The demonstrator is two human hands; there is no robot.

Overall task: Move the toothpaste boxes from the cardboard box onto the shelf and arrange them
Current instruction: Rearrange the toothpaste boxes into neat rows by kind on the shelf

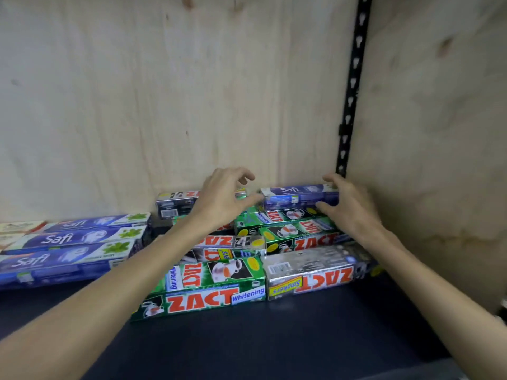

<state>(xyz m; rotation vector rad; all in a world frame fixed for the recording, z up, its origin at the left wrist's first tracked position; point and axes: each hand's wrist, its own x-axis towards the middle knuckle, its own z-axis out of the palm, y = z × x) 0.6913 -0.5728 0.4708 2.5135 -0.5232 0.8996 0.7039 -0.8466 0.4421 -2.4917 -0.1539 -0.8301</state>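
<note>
A blue Safi toothpaste box (pixel 296 197) lies on top of the stacked green Zact boxes (pixel 285 226) at the back right of the dark shelf (pixel 274 338). My right hand (pixel 349 205) grips its right end, fingers over the top and thumb at the front edge. My left hand (pixel 223 196) hovers at the box's left end with fingers loosely curved in the air; its thumb tip touches that end. More green Zact Whitening boxes (pixel 208 289) and a silver Zact Smokers box (pixel 310 272) lie in front. The cardboard box is out of view.
A row of blue Safi boxes (pixel 68 239) lies at the left of the shelf. Another silver Zact box (pixel 175 204) sits at the back, behind my left wrist. Plywood walls (pixel 164 91) close the back and right side, with a black slotted rail (pixel 352 86) in the corner.
</note>
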